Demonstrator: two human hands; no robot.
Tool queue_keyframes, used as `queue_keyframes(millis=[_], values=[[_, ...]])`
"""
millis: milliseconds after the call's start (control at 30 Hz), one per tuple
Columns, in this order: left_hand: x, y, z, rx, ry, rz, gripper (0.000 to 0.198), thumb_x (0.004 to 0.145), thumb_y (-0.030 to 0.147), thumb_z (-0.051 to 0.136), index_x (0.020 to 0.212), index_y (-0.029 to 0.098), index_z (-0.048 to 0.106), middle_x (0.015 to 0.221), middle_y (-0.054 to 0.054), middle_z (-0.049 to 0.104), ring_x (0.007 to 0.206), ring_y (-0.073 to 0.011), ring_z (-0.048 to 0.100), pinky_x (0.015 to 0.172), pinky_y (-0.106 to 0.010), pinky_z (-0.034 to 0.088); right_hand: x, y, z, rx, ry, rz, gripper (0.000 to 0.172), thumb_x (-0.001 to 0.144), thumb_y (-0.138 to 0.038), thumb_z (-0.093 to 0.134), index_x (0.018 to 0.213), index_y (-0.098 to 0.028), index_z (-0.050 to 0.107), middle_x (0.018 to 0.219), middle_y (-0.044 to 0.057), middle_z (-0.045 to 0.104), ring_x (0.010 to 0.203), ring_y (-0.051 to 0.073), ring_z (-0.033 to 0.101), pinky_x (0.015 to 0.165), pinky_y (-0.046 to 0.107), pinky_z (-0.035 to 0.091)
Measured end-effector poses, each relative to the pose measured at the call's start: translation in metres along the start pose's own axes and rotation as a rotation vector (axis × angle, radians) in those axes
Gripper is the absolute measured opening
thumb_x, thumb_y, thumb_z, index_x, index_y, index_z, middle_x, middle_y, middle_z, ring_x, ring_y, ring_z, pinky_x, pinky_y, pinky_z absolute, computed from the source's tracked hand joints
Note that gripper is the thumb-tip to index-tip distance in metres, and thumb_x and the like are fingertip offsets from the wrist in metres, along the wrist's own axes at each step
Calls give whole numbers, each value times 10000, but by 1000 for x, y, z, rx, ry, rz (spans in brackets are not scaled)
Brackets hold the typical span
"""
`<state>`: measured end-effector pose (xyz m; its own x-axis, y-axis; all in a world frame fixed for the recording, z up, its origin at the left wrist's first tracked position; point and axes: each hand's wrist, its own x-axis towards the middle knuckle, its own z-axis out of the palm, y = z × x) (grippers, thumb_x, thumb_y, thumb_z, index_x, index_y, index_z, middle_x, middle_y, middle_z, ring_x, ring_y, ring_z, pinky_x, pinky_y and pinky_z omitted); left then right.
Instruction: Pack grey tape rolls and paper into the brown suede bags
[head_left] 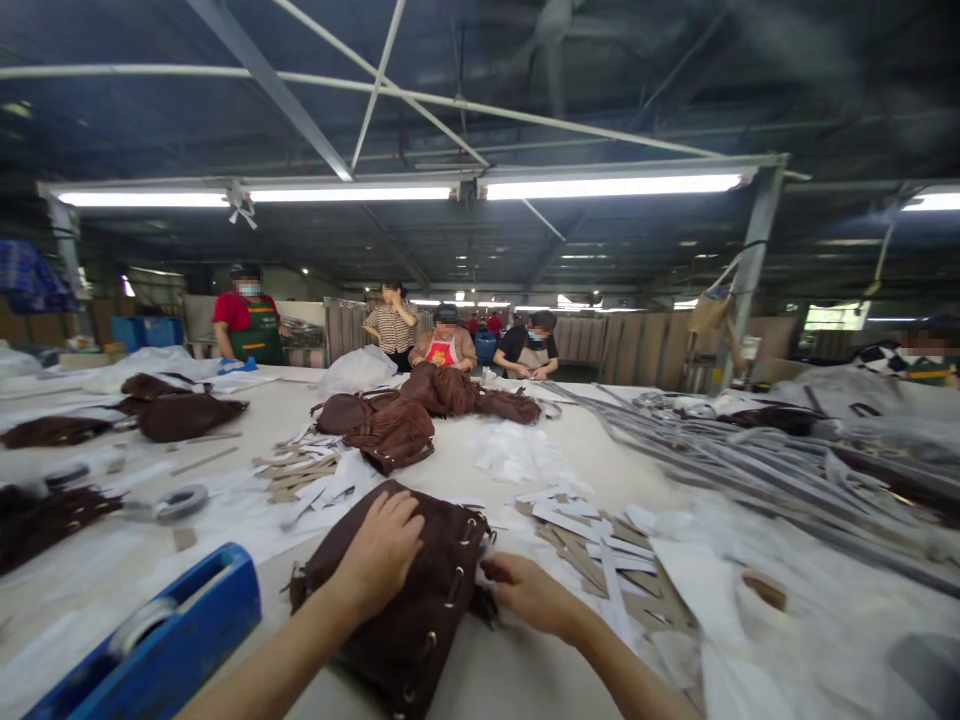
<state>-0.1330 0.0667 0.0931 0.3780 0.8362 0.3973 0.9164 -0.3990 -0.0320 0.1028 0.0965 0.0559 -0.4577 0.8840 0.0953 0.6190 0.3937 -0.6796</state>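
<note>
A dark brown bag (397, 600) with metal eyelets along its right side lies on the pale table in front of me. My left hand (382, 548) rests on top of the bag, its fingers bent against the fabric. At the bag's eyelet edge, my right hand (525, 592) has its fingers curled together beside some dark and whitish material; what they pinch is too small and blurred to name.
A blue tape dispenser (180, 640) stands at front left. More brown bags (394, 430) lie ahead, with paper strips (600, 550) to the right. Long grey strips (675, 445) and a roll (765, 592) lie farther right. Several people are beyond the table.
</note>
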Motion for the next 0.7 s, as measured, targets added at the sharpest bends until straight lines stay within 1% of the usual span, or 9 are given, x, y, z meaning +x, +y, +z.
queue_keyframes(millis=[67, 133, 167, 233, 300, 367, 467, 567, 700], values=[[-15, 31, -4, -54, -13, -56, 292, 867, 296, 503, 1119, 185, 602, 1209, -131, 567, 1179, -312, 463, 1032, -485, 322, -2, 0, 13, 50, 62, 39, 257, 683, -36, 464, 793, -185, 642, 866, 8, 692, 911, 184, 612, 813, 250, 416], [-32, 60, 6, -72, -101, -166, 612, 775, 407, 617, 1317, 161, 475, 1317, -183, 491, 1204, -380, 424, 1002, -532, 333, 1, 1, 22, 103, 170, 132, 195, 703, -49, 460, 754, -170, 605, 857, 46, 671, 946, 216, 600, 852, 302, 412], [-39, 70, 15, -63, -153, -184, 717, 733, 380, 653, 1366, 138, 419, 1364, -206, 448, 1227, -404, 395, 1006, -557, 317, 4, 3, 24, 142, 220, 189, 165, 719, -65, 458, 748, -167, 584, 854, 61, 659, 942, 228, 602, 844, 323, 423], [-46, 79, 33, -39, -215, -193, 604, 733, 198, 594, 1317, 104, 473, 1317, -207, 494, 1188, -388, 439, 973, -541, 356, 10, 7, 25, 245, 275, 306, 123, 742, -93, 451, 752, -169, 547, 817, 68, 636, 855, 230, 632, 758, 339, 471], [-44, 73, 40, -63, -179, -212, 401, 756, 51, 448, 1121, 110, 605, 1135, -157, 605, 1065, -315, 533, 909, -457, 423, 13, 10, 23, 371, 283, 404, 102, 761, -110, 441, 758, -171, 522, 739, 48, 608, 703, 206, 647, 627, 322, 502], [-36, 56, 33, -139, -47, -252, 361, 816, 24, 335, 981, 134, 636, 1000, -118, 636, 975, -256, 571, 871, -382, 449, 14, 12, 20, 495, 283, 451, 87, 777, -120, 445, 756, -171, 512, 686, 25, 584, 604, 173, 633, 544, 290, 505], [-25, 27, 5, -273, 156, -274, 339, 906, 128, 293, 960, 156, 626, 964, -102, 639, 943, -225, 587, 864, -341, 453, 13, 10, 18, 667, 300, 437, 54, 770, -145, 528, 728, -175, 518, 647, -3, 572, 565, 131, 607, 509, 235, 492], [-20, 8, -16, -360, 254, -265, 306, 905, 180, 317, 943, 167, 620, 959, -94, 645, 925, -224, 602, 852, -343, 459, 13, 5, 22, 872, 259, 414, 122, 714, -204, 670, 745, -170, 558, 648, 6, 611, 582, 138, 620, 518, 237, 505], [-21, 3, -14, -399, 305, -276, 305, 901, 206, 318, 940, 175, 619, 961, -91, 651, 923, -231, 611, 849, -369, 467, 20, -2, 36, 1206, 137, 410, 210, 667, -220, 749, 789, -157, 589, 711, 34, 679, 622, 144, 654, 565, 244, 531]])
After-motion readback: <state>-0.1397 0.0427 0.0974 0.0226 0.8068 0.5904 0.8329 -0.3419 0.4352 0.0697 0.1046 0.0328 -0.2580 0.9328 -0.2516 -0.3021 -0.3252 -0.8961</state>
